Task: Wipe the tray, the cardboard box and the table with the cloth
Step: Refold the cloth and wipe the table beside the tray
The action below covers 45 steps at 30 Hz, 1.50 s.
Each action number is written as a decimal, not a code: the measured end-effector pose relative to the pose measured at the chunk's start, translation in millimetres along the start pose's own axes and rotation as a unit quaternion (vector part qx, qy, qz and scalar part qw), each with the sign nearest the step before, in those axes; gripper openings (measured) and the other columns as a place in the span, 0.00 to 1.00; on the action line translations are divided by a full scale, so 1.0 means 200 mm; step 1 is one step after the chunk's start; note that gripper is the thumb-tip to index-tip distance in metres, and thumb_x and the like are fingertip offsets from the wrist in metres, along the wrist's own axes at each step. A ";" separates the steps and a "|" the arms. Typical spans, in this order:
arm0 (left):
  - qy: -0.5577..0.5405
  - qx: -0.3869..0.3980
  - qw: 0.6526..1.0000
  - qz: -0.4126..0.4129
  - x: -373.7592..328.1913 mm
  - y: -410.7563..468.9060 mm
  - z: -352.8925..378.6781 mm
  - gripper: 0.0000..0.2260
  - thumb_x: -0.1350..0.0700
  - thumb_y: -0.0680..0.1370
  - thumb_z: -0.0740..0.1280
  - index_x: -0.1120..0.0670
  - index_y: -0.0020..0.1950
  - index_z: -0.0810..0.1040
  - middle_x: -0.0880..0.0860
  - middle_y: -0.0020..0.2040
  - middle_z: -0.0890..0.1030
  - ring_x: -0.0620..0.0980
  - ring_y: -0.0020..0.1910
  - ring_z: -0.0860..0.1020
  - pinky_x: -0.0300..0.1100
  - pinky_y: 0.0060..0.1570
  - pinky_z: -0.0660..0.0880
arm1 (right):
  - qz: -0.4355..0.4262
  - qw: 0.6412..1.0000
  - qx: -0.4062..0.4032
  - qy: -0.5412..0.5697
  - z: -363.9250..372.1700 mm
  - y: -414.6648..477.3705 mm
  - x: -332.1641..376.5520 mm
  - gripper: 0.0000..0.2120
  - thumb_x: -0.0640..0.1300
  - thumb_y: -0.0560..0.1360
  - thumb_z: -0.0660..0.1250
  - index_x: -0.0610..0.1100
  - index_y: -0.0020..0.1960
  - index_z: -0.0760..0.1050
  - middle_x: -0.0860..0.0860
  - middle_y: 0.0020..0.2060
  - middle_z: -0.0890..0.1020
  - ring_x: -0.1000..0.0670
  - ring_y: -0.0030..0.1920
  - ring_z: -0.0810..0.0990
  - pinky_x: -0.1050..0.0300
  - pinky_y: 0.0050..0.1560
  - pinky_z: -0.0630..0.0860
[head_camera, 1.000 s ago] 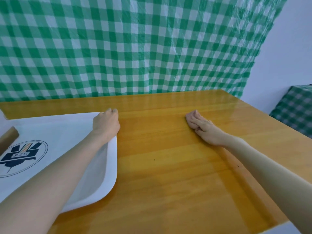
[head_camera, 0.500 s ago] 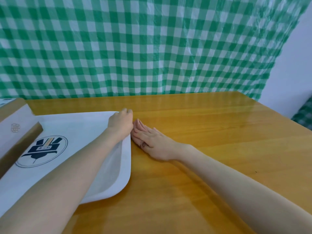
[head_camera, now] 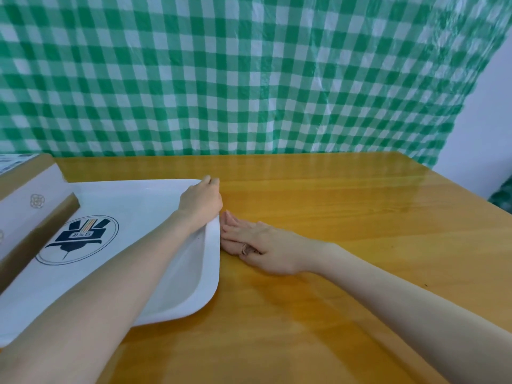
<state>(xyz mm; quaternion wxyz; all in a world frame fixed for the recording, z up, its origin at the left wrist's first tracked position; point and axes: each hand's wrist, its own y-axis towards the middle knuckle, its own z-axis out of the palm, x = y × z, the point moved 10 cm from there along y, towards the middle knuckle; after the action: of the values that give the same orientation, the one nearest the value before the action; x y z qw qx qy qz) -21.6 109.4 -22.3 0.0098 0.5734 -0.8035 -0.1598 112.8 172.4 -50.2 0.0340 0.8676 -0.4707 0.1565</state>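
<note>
- The right hand (head_camera: 257,245), a second ago flat on the table (head_camera: 360,217) well right of the tray (head_camera: 213,273), now lies with fingertips against its right rim.
- The cardboard box (head_camera: 25,206) comes into view at left.

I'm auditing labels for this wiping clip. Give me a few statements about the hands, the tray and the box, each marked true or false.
1. The left hand grips the far right corner of the tray. True.
2. The right hand is raised off the table. False: it lies flat on the table, fingers beside the tray's right rim.
3. The tray bears a round dark emblem. True.
4. The cardboard box sits to the right of the tray. False: it is at the tray's left.
5. The backdrop is red-checked. False: the hanging sheet is green and white.
</note>
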 end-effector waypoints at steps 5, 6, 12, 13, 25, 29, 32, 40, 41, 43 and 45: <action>-0.029 0.083 0.996 -0.014 0.03 -0.03 0.10 0.17 0.55 0.81 0.49 0.59 0.68 0.65 0.56 0.73 0.61 0.57 0.67 0.65 0.53 0.62 0.64 | 0.075 0.996 -0.034 -0.033 0.00 0.13 -0.08 0.25 0.52 0.82 0.44 0.51 0.78 0.45 0.51 0.77 0.43 0.53 0.77 0.41 0.48 0.76 0.46; -0.020 0.099 0.995 -0.011 0.03 -0.05 0.11 0.20 0.54 0.82 0.48 0.58 0.72 0.61 0.56 0.77 0.54 0.55 0.74 0.56 0.54 0.70 0.57 | 0.077 0.996 -0.029 -0.031 0.00 0.14 -0.08 0.25 0.52 0.82 0.44 0.51 0.78 0.44 0.51 0.77 0.43 0.53 0.77 0.40 0.48 0.76 0.46; 0.048 0.187 0.978 0.075 -0.01 -0.22 0.12 0.25 0.45 0.82 0.40 0.51 0.77 0.42 0.48 0.77 0.38 0.45 0.75 0.36 0.54 0.72 0.35 | 0.064 0.996 -0.037 -0.046 0.02 0.10 -0.07 0.26 0.54 0.82 0.43 0.50 0.78 0.43 0.50 0.77 0.41 0.53 0.76 0.38 0.51 0.76 0.44; 0.056 0.199 0.975 0.082 0.00 -0.24 0.12 0.25 0.45 0.82 0.39 0.51 0.77 0.41 0.47 0.77 0.38 0.44 0.75 0.36 0.54 0.72 0.34 | 0.058 0.997 -0.035 -0.043 0.02 0.10 -0.06 0.26 0.55 0.82 0.43 0.50 0.78 0.42 0.51 0.77 0.41 0.53 0.76 0.38 0.50 0.76 0.44; 0.114 0.191 0.971 0.089 0.00 -0.27 0.10 0.23 0.50 0.82 0.37 0.53 0.77 0.40 0.49 0.77 0.37 0.45 0.75 0.35 0.56 0.72 0.34 | -0.034 0.998 0.009 -0.047 0.11 -0.29 0.28 0.27 0.49 0.81 0.50 0.48 0.78 0.48 0.56 0.77 0.47 0.58 0.76 0.38 0.56 0.76 0.40; 0.146 0.170 0.968 0.114 -0.05 -0.31 0.03 0.25 0.45 0.81 0.38 0.53 0.77 0.42 0.49 0.77 0.38 0.45 0.75 0.36 0.53 0.73 0.35 | -0.056 0.996 0.027 -0.061 0.10 -0.34 0.31 0.27 0.55 0.80 0.41 0.50 0.78 0.48 0.58 0.77 0.47 0.61 0.75 0.38 0.61 0.75 0.40; 0.129 0.178 0.962 0.165 -0.11 -0.42 -0.03 0.27 0.41 0.80 0.40 0.51 0.77 0.41 0.46 0.76 0.36 0.41 0.74 0.34 0.49 0.73 0.33 | -0.056 0.995 0.022 -0.073 0.09 -0.30 0.27 0.25 0.48 0.82 0.49 0.51 0.78 0.49 0.59 0.77 0.50 0.61 0.75 0.43 0.57 0.76 0.47; 0.068 0.258 0.942 0.206 -0.09 -0.86 -0.11 0.37 0.34 0.67 0.31 0.47 0.74 0.32 0.38 0.72 0.29 0.32 0.68 0.28 0.36 0.69 0.30 | -0.007 0.997 -0.011 -0.071 0.00 -0.16 0.15 0.26 0.44 0.82 0.49 0.49 0.78 0.46 0.54 0.77 0.43 0.60 0.75 0.41 0.62 0.75 0.44; 0.060 0.270 0.937 0.213 -0.08 -0.89 -0.10 0.35 0.35 0.69 0.32 0.46 0.74 0.31 0.37 0.72 0.29 0.31 0.68 0.28 0.35 0.68 0.29 | 0.002 0.997 -0.018 -0.070 0.00 -0.13 0.13 0.26 0.44 0.82 0.49 0.49 0.78 0.45 0.53 0.77 0.43 0.59 0.76 0.41 0.59 0.76 0.45; 0.026 0.291 0.929 0.229 -0.07 -0.89 -0.08 0.32 0.35 0.70 0.34 0.43 0.72 0.30 0.35 0.72 0.30 0.27 0.66 0.29 0.28 0.65 0.28 | 0.009 0.997 -0.023 -0.076 0.00 -0.09 0.10 0.26 0.46 0.82 0.48 0.48 0.78 0.45 0.52 0.77 0.43 0.57 0.76 0.40 0.55 0.77 0.46; -0.007 0.319 0.917 0.238 -0.07 -0.90 -0.07 0.31 0.35 0.70 0.35 0.41 0.70 0.31 0.35 0.72 0.32 0.25 0.66 0.30 0.23 0.61 0.27 | -0.005 0.997 -0.010 -0.079 0.03 -0.10 0.12 0.25 0.46 0.82 0.48 0.47 0.78 0.45 0.52 0.77 0.43 0.57 0.75 0.38 0.54 0.77 0.45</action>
<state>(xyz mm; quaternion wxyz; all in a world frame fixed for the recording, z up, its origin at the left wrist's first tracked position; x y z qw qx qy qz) 151.8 65.5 -54.6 -0.1415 0.3364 -0.9248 0.1078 142.6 164.1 -46.2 0.0064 0.8791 -0.4694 0.0825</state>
